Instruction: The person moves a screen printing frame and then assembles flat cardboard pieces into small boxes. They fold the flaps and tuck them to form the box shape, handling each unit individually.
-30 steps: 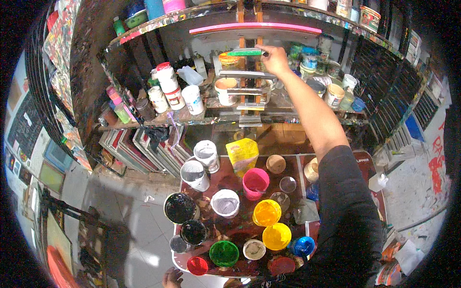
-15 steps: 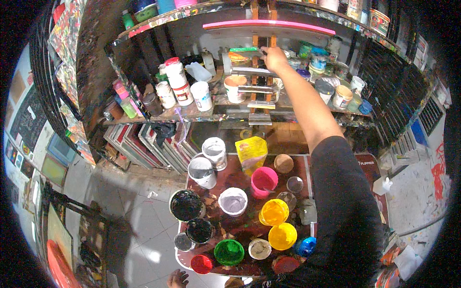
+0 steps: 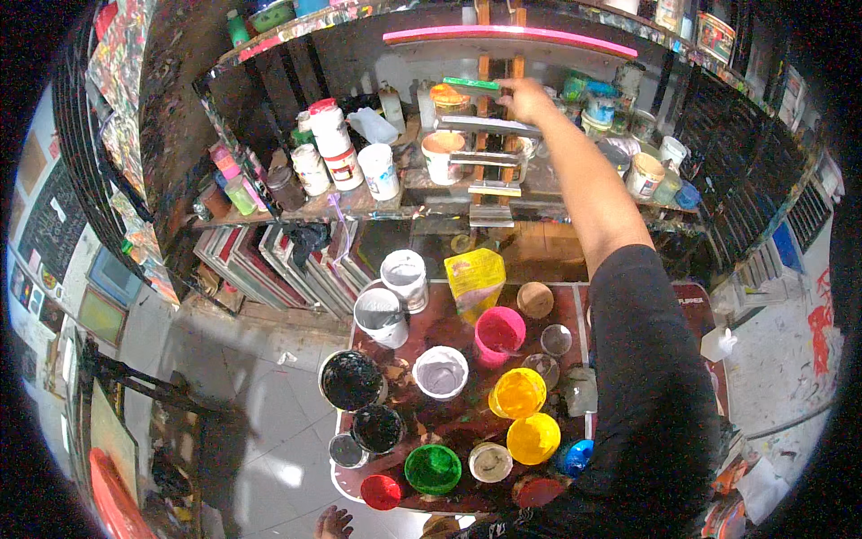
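My right hand [image 3: 523,101] reaches far out over the table to the shelf, its fingers closed on the right end of a green-edged squeegee [image 3: 472,83]. The squeegee is held level in front of an upright wooden rack [image 3: 484,69]. Below it on the rack sit several other squeegees, among them a long grey one [image 3: 489,126] and a shorter one [image 3: 485,159]. Part of my left hand [image 3: 333,523] shows low at the bottom edge, left of the table's near corner, fingers loosely apart and holding nothing.
On the dark red table [image 3: 422,413] stand several open paint pots, including a black one [image 3: 353,380], a green one [image 3: 433,470] and a pink one [image 3: 500,335]. Jars and tubs crowd the shelf [image 3: 377,208]. Framed screens [image 3: 278,265] lean underneath. A long pink-edged squeegee [image 3: 512,36] hangs above.
The green-edged squeegee has come up and slightly right with my right hand, tilting so mostly its green edge shows. The whole view has shifted a little. My left hand stays low.
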Demonstrator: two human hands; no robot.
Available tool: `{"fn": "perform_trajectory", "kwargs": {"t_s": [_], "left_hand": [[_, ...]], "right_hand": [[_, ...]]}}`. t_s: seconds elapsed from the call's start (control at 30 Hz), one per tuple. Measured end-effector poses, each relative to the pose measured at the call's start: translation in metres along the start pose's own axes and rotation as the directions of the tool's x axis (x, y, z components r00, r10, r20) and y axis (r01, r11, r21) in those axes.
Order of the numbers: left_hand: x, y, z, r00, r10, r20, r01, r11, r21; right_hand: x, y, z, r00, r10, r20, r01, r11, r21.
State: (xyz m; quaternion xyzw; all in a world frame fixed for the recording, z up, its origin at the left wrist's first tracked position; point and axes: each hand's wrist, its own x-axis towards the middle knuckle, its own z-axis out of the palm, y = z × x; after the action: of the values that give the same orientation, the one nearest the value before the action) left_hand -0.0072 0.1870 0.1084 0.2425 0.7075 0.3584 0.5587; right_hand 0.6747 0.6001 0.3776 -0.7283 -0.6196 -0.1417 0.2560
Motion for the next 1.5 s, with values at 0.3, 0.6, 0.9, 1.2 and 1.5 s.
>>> {"fn": "perform_trajectory", "kwargs": {"t_s": [0.3, 0.6, 0.9, 1.2, 1.5], "left_hand": [[-0.011, 0.006, 0.000, 1.000, -0.004, -0.010, 0.004, 1.000, 0.006], [0.006, -0.001, -0.004, 0.998, 0.026, 0.054, -0.023, 0.999, -0.046], [0.004, 0.013, 0.000, 0.983, 0.139, 0.120, -0.141, 0.990, 0.012], [-0.008, 0.020, 0.004, 0.997, 0.066, 0.034, -0.063, 0.996, -0.064], [-0.026, 0.025, -0.006, 0.996, 0.035, -0.078, -0.038, 0.999, -0.026]], "right_hand": [[-0.010, 0.006, 0.004, 0.989, -0.100, -0.110, 0.102, 0.995, 0.012], [-0.059, -0.040, -0.068, 0.878, -0.329, -0.349, 0.364, 0.931, 0.038], [-0.039, -0.043, -0.173, 0.845, -0.118, -0.522, 0.231, 0.960, 0.158], [0.040, -0.027, -0.166, 0.912, -0.036, -0.409, 0.071, 0.995, 0.069], [0.062, -0.008, -0.143, 0.962, 0.048, -0.269, -0.041, 0.999, 0.032]]}}
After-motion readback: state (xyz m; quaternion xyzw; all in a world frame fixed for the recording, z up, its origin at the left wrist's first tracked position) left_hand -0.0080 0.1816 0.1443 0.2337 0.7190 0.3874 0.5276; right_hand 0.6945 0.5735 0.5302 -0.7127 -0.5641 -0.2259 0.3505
